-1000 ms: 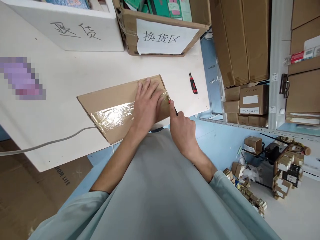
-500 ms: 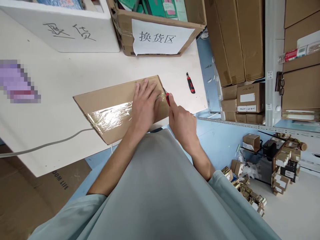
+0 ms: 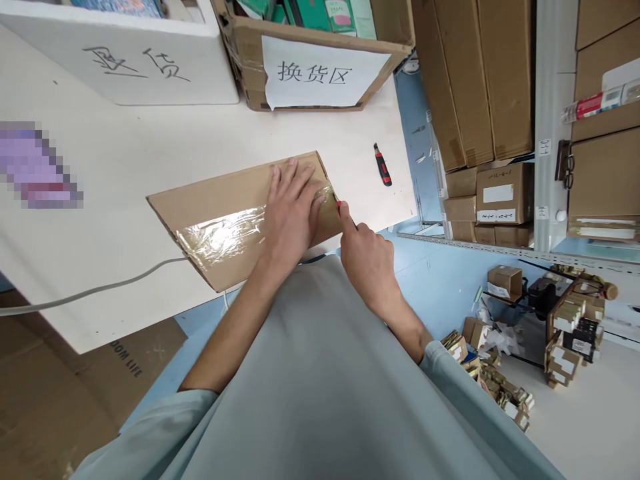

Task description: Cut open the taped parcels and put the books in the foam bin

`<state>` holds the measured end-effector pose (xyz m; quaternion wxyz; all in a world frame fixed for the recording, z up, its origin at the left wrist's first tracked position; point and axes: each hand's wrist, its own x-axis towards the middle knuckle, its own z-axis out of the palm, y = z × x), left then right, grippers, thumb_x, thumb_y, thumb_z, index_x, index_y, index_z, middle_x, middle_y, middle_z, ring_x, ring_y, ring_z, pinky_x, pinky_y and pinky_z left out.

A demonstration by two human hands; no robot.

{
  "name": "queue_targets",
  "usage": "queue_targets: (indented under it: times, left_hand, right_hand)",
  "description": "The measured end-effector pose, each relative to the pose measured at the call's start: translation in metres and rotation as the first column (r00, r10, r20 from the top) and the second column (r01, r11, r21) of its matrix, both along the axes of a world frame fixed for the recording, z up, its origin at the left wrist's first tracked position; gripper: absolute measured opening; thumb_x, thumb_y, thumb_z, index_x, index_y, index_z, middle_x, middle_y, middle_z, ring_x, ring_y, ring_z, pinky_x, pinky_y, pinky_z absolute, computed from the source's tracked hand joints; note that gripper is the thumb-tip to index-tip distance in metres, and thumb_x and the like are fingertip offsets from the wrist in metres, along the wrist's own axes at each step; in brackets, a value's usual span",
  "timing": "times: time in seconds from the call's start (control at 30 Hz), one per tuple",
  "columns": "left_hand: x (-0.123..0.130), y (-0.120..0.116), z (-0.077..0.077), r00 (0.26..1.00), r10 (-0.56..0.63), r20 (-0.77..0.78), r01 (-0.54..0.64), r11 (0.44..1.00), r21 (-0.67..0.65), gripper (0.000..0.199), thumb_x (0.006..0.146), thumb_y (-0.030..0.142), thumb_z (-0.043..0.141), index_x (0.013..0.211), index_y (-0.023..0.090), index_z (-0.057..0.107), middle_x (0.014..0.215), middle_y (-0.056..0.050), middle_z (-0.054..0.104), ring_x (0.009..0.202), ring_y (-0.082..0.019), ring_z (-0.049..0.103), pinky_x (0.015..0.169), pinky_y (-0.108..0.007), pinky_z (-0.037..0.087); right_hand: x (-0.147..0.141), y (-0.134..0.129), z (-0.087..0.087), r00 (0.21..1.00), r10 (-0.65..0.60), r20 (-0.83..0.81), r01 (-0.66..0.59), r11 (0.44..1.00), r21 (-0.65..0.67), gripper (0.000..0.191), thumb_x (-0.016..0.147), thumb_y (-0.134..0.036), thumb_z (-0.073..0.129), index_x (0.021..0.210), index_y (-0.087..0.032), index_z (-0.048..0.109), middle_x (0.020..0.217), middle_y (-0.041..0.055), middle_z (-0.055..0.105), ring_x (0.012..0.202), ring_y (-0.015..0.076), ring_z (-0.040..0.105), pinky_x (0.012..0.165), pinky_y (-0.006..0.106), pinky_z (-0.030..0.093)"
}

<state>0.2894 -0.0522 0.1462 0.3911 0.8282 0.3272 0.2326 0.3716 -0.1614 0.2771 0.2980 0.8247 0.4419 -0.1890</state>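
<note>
A flat-topped cardboard box [image 3: 220,200] lies at a slant on the white table, with a strip of shiny clear tape [image 3: 223,233] along its top. My left hand [image 3: 290,207] rests flat on the box near its right end, fingers stretched forward. At that right edge my right hand [image 3: 367,260] is closed around a red and black utility knife [image 3: 340,204]; most of it is hidden by the fingers, and its tip meets the box's edge. Farther right, a second red and black utility knife [image 3: 383,165] lies on the table, untouched.
Along the back of the white table [image 3: 120,147] stand a white foam box [image 3: 165,73] and an open cardboard carton [image 3: 320,73] holding green packages. A grey cable [image 3: 110,285] runs in from the left. Shelves with cartons [image 3: 505,193] rise at the right.
My right hand has drawn the knife a little towards me along the box's right edge. My left hand stays pressed on the box.
</note>
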Motion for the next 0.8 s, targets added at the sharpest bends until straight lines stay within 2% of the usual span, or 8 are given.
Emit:
queue_targets:
  times: [0.23,0.37,0.5,0.8]
  left_hand:
    - [-0.002,0.0,0.001,1.0,0.003,0.002,-0.003,1.0,0.015,0.042,0.12,0.057,0.042,0.142,0.034,0.071,0.171,-0.006,0.064,0.174,-0.034,0.04,0.146,-0.072,0.019]
    - [-0.002,0.0,0.003,1.0,0.0,-0.014,0.0,1.0,-0.001,0.04,0.12,0.053,0.046,0.146,0.034,0.069,0.173,-0.006,0.062,0.175,-0.035,0.038,0.147,-0.072,0.017]
    - [-0.002,0.0,0.005,0.999,-0.01,-0.036,0.01,1.0,0.004,0.04,0.118,0.053,0.052,0.149,0.033,0.068,0.176,-0.006,0.058,0.175,-0.037,0.036,0.146,-0.073,0.015]
    - [-0.003,-0.001,0.006,0.999,0.013,-0.045,-0.012,0.999,0.032,0.036,0.12,0.045,0.044,0.139,0.033,0.072,0.17,-0.006,0.065,0.174,-0.035,0.041,0.145,-0.073,0.022]
  right_hand:
    - [0.006,0.001,0.014,0.997,-0.044,-0.07,0.046,0.998,0.039,0.081,0.119,-0.023,0.043,0.189,-0.029,0.002,0.111,0.0107,0.078,0.091,0.0234,0.079,0.087,0.033,0.06]
    - [0.014,0.012,0.009,0.992,-0.049,-0.113,0.058,0.995,0.085,0.08,0.119,-0.022,0.036,0.189,-0.028,-0.001,0.111,0.0105,0.079,0.096,0.0239,0.077,0.089,0.032,0.058]
    - [0.018,0.019,0.002,0.989,-0.039,-0.139,0.051,0.995,0.081,0.077,0.119,-0.019,0.036,0.189,-0.028,0.003,0.118,0.0118,0.079,0.101,0.0229,0.077,0.092,0.033,0.059]
    - [0.022,0.02,0.003,0.986,-0.011,-0.165,0.018,0.999,0.04,0.078,0.116,-0.015,0.046,0.187,-0.025,0.017,0.121,0.0164,0.079,0.104,0.0246,0.08,0.092,0.034,0.062]
